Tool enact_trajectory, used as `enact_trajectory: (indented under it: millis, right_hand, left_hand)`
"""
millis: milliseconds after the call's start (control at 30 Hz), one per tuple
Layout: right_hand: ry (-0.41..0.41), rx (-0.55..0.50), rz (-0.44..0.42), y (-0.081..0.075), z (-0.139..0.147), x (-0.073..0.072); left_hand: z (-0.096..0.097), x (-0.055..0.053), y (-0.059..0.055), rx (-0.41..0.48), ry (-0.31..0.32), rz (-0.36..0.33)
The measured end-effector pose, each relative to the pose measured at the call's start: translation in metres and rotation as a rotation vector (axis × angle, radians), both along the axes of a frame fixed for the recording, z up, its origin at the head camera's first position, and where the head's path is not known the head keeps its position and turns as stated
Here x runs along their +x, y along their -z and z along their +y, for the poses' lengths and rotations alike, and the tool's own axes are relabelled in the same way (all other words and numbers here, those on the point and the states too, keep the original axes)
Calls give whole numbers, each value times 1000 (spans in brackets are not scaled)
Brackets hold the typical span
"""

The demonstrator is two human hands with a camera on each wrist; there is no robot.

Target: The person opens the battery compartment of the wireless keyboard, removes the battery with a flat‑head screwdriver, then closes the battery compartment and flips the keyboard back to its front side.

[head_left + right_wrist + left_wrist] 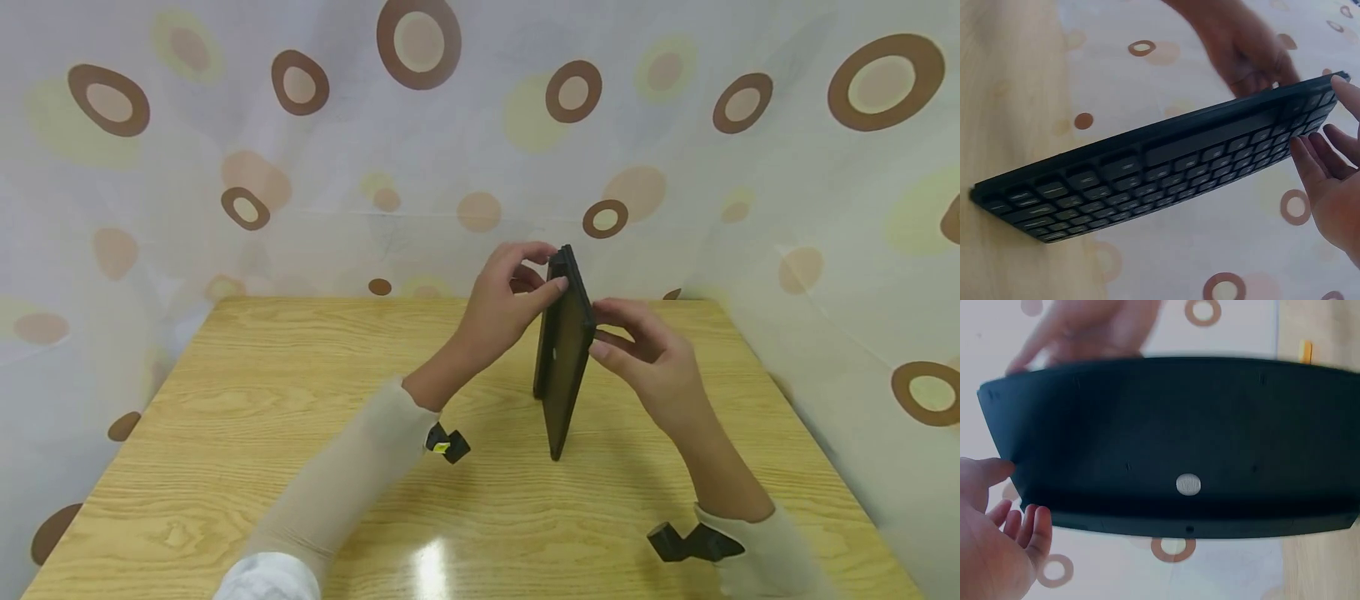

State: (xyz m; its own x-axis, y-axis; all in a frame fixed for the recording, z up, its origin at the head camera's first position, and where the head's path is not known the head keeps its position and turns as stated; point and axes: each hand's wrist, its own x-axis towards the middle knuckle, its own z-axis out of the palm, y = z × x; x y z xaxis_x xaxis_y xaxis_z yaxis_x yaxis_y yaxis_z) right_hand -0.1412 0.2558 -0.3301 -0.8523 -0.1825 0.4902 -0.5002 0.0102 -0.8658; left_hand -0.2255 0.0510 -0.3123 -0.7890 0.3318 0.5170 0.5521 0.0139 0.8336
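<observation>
A black computer keyboard (568, 358) is held up on end above the wooden table, its upper end toward both hands. My left hand (504, 302) grips the top end, thumb on one side and fingers round the other. Just right of it, my right hand (660, 367) pinches the near upper corner between thumb and fingers. The left wrist view shows the plain underside with a round silver badge (1189, 484). In the right wrist view the rows of keys (1172, 181) face that camera. Whether the lower end touches the table I cannot tell.
The wooden table (247, 433) spreads under both arms. Patterned sheeting (480, 150) with brown rings rises behind it and along its sides. Black camera mounts (448, 443) sit on both wrists. A small yellow piece (1305, 351) shows at the upper right of the left wrist view.
</observation>
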Motion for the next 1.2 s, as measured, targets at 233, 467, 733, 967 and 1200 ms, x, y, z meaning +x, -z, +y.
enact_trajectory:
  millis: [233, 467, 733, 967, 1200]
  right_hand:
    - [-31, 190, -72, 27, 0, -13]
    - [-121, 309, -162, 53, 0, -28]
    - [-238, 429, -282, 82, -3, -45]
    - [-317, 547, -425, 107, -2, -57]
    - [-344, 663, -467, 120, -3, -61]
  left_hand:
    - [-15, 26, 3, 66, 85, -6]
    - [-34, 44, 7, 80, 110, -27]
    - [-62, 53, 15, 93, 63, -57]
    - [-89, 57, 27, 103, 25, -96]
    - [-110, 64, 37, 117, 1, -122]
